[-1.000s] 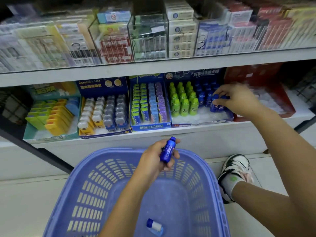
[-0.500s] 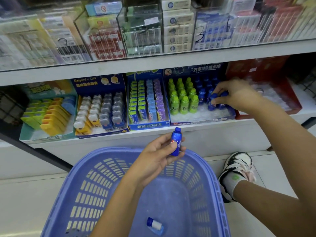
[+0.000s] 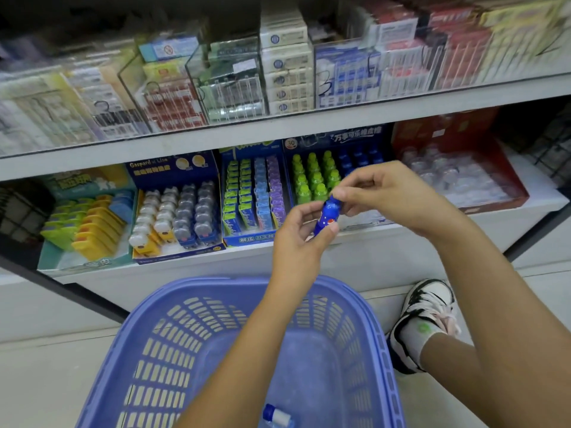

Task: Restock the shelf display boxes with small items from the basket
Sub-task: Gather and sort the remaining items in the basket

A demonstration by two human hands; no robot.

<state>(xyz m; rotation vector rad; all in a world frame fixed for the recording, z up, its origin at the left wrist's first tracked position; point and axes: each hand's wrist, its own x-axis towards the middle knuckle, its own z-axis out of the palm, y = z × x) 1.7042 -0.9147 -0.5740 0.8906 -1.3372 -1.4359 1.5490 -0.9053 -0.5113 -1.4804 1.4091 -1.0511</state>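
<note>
My left hand [image 3: 298,239] holds a small blue bottle [image 3: 328,218] upright in front of the lower shelf. My right hand [image 3: 389,196] pinches the bottle's cap from the right, so both hands touch it. Behind them stands a blue display box [image 3: 355,137] with rows of green bottles [image 3: 312,177] and blue bottles [image 3: 358,157]. Below, a blue plastic basket [image 3: 191,322] sits on the floor; one small blue-capped white item [image 3: 278,416] lies at its bottom.
Other display boxes line the lower shelf: yellow items [image 3: 89,227], grey and white figures [image 3: 179,211], green-blue-purple packs [image 3: 253,193], a red box [image 3: 463,168]. Clear cases of packs fill the upper shelf [image 3: 278,128]. My shoe [image 3: 426,316] rests right of the basket.
My right hand left the blue display box and came to the bottle's cap. My left hand raised the bottle from above the basket up to shelf height.
</note>
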